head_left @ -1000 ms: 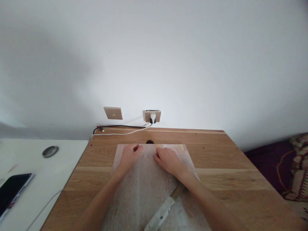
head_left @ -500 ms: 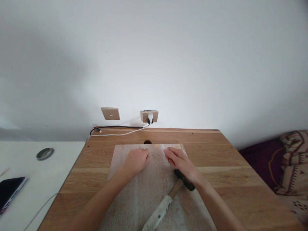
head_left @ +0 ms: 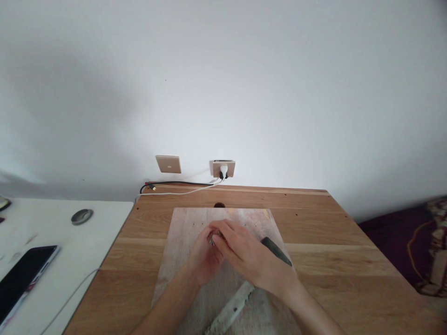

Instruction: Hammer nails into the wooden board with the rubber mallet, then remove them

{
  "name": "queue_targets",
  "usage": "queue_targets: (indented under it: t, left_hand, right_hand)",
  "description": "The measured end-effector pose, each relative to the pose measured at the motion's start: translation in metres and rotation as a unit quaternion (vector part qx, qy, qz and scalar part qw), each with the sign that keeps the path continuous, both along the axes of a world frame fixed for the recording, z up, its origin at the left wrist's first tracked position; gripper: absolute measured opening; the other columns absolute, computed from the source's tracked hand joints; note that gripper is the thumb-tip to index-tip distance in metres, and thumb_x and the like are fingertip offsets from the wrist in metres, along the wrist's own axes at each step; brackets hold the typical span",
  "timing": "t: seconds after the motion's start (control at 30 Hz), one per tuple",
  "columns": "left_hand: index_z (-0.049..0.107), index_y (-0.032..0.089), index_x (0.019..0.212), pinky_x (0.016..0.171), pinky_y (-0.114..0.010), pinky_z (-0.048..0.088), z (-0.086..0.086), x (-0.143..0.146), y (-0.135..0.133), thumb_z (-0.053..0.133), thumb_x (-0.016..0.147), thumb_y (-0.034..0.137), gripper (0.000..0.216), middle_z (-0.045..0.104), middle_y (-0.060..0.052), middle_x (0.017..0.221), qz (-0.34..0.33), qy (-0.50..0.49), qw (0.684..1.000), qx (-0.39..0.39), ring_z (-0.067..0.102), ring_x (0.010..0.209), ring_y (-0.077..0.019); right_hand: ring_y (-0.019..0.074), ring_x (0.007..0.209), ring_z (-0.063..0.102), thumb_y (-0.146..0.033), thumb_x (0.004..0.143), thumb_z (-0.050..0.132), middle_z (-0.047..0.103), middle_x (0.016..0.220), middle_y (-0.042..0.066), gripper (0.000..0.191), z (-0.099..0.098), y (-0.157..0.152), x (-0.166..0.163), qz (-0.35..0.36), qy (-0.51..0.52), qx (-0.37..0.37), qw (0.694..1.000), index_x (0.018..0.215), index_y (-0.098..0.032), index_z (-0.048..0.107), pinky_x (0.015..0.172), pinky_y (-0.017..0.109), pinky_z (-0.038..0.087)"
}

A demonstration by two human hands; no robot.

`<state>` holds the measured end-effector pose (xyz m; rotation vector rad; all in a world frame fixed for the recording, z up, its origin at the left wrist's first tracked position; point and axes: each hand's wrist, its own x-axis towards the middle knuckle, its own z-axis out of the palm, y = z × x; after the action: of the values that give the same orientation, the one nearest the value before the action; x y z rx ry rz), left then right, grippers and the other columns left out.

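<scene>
Both hands have drawn together since half a second ago: then they lay apart near the far edge of the board, and now they meet at its middle, the right over the left. Between them sits a small brown object (head_left: pixel 212 238), only a sliver of it visible at the fingertips, too small and too covered to identify. It lies on the far half of the cutting board (head_left: pixel 188 223), near the centre. Judged by its size, it is light and easily lost between fingers, so a pinch with the fingertips suits it better than a full-hand hold; whether it is hard or soft cannot be told.

The left hand (head_left: pixel 202 256) curls loosely round the object from below, its grip part closed, fingertips at or on the piece. The right hand (head_left: pixel 249 258) lies flat across it with fingers extended toward the same spot; whether this grip actually has hold of the piece cannot be told.

Under the right wrist lies one hammer (head_left: pixel 240 298), its pale worn handle running toward the near edge of the board and its dark head (head_left: pixel 275 250) showing past the right hand. It looks heavy at the head and stiff, best taken on the handle.

Counted: one small object, one hammer, one board, all on one wooden counter (head_left: pixel 331 242). Behind it on the wall are two plates, one a socket (head_left: pixel 222 168) with a white plug, and two cables (head_left: pixel 174 187), one black, one white. On the white counter (head_left: pixel 104 218) to the left lie one phone (head_left: pixel 24 274) and one round metal disc (head_left: pixel 82 216).
</scene>
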<state>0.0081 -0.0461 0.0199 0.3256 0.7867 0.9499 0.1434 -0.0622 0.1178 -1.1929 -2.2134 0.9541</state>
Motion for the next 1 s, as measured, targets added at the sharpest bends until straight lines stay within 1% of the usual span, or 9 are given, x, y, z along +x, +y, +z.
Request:
queue_targets:
  t: [0.2, 0.4, 0.5, 0.6, 0.7, 0.77, 0.83, 0.9, 1.0]
  left_hand:
    - [0.062, 0.017, 0.069, 0.053, -0.022, 0.040, -0.010, -0.003, 0.006, 0.067, 0.084, 0.042, 0.030, 0.059, 0.000, 0.066, -0.005, 0.099, 0.995, 0.033, 0.053, 0.058, -0.0114]
    - [0.068, 0.021, 0.079, 0.104, -0.045, 0.049, -0.016, -0.005, -0.003, 0.046, 0.095, 0.063, 0.049, 0.078, -0.011, 0.101, -0.063, 0.300, 0.922, 0.238, 0.069, 0.107, -0.0283]
    - [0.073, 0.025, 0.106, 0.127, -0.054, 0.028, -0.009, -0.018, -0.016, 0.034, 0.105, 0.057, 0.051, 0.071, -0.009, 0.138, -0.139, 0.361, 0.850, 0.358, 0.049, 0.146, -0.0294]
    - [0.064, 0.029, 0.136, 0.131, -0.062, 0.007, 0.002, -0.040, -0.032, 0.037, 0.109, 0.051, 0.044, 0.051, -0.004, 0.161, -0.213, 0.435, 0.735, 0.475, 0.019, 0.162, -0.0268]
    - [0.055, 0.031, 0.148, 0.129, -0.058, 0.027, 0.010, -0.069, -0.055, 0.048, 0.107, 0.047, 0.045, 0.046, -0.006, 0.165, -0.221, 0.499, 0.631, 0.551, 0.029, 0.159, -0.0279]
    - [0.055, 0.032, 0.147, 0.115, -0.039, 0.052, 0.011, -0.090, -0.070, 0.051, 0.106, 0.038, 0.041, 0.062, -0.006, 0.151, -0.201, 0.528, 0.591, 0.576, 0.057, 0.141, -0.0212]
    - [0.061, 0.033, 0.138, 0.101, -0.028, 0.060, 0.006, -0.111, -0.079, 0.054, 0.105, 0.031, 0.034, 0.074, -0.003, 0.130, -0.156, 0.565, 0.556, 0.590, 0.070, 0.120, -0.0170]
    - [0.064, 0.030, 0.133, 0.099, -0.030, 0.061, -0.003, -0.125, -0.076, 0.055, 0.103, 0.030, 0.031, 0.074, -0.005, 0.128, -0.086, 0.630, 0.513, 0.576, 0.071, 0.118, -0.0196]
    - [0.057, 0.020, 0.144, 0.113, -0.048, 0.054, -0.020, -0.130, -0.043, 0.049, 0.105, 0.035, 0.042, 0.056, -0.014, 0.155, -0.045, 0.725, 0.460, 0.510, 0.054, 0.143, -0.0295]
  right_hand:
    - [0.0207, 0.115, 0.067, -0.038, 0.109, 0.050, 0.070, 0.127, 0.007, 0.027, -0.026, -0.018, 0.041, -0.125, 0.035, 0.006, 0.991, 0.129, -0.024, 0.062, 0.103, 0.036, 0.051]
    - [0.0220, 0.104, 0.073, -0.044, 0.104, 0.055, 0.076, 0.114, 0.007, 0.028, -0.055, -0.049, 0.069, -0.229, 0.085, -0.013, 0.970, 0.122, -0.026, 0.067, 0.093, 0.035, 0.059]
    - [0.0207, 0.101, 0.075, -0.044, 0.102, 0.056, 0.078, 0.112, 0.006, 0.027, -0.065, -0.069, 0.079, -0.277, 0.088, 0.003, 0.957, 0.118, -0.026, 0.070, 0.089, 0.030, 0.061]
    - [0.0203, 0.105, 0.076, -0.045, 0.101, 0.058, 0.079, 0.113, 0.005, 0.027, -0.078, -0.089, 0.096, -0.317, 0.078, 0.028, 0.945, 0.116, -0.027, 0.072, 0.089, 0.026, 0.061]
    - [0.0203, 0.102, 0.077, -0.047, 0.100, 0.060, 0.080, 0.110, 0.005, 0.028, -0.095, -0.109, 0.120, -0.373, 0.052, 0.055, 0.925, 0.115, -0.027, 0.073, 0.087, 0.024, 0.062]
    - [0.0202, 0.091, 0.077, -0.049, 0.100, 0.058, 0.079, 0.105, 0.005, 0.029, -0.108, -0.120, 0.137, -0.426, 0.021, 0.070, 0.902, 0.113, -0.027, 0.073, 0.074, 0.023, 0.063]
    - [0.0209, 0.083, 0.076, -0.051, 0.098, 0.059, 0.078, 0.101, 0.006, 0.030, -0.122, -0.129, 0.151, -0.453, -0.012, 0.082, 0.888, 0.109, -0.026, 0.073, 0.058, 0.023, 0.060]
    - [0.0211, 0.078, 0.075, -0.051, 0.096, 0.061, 0.078, 0.102, 0.007, 0.031, -0.134, -0.135, 0.158, -0.448, -0.046, 0.095, 0.888, 0.107, -0.026, 0.074, 0.056, 0.025, 0.060]
    - [0.0215, 0.082, 0.074, -0.049, 0.099, 0.056, 0.076, 0.110, 0.008, 0.031, -0.145, -0.138, 0.156, -0.454, -0.072, 0.115, 0.881, 0.110, -0.026, 0.074, 0.072, 0.032, 0.063]
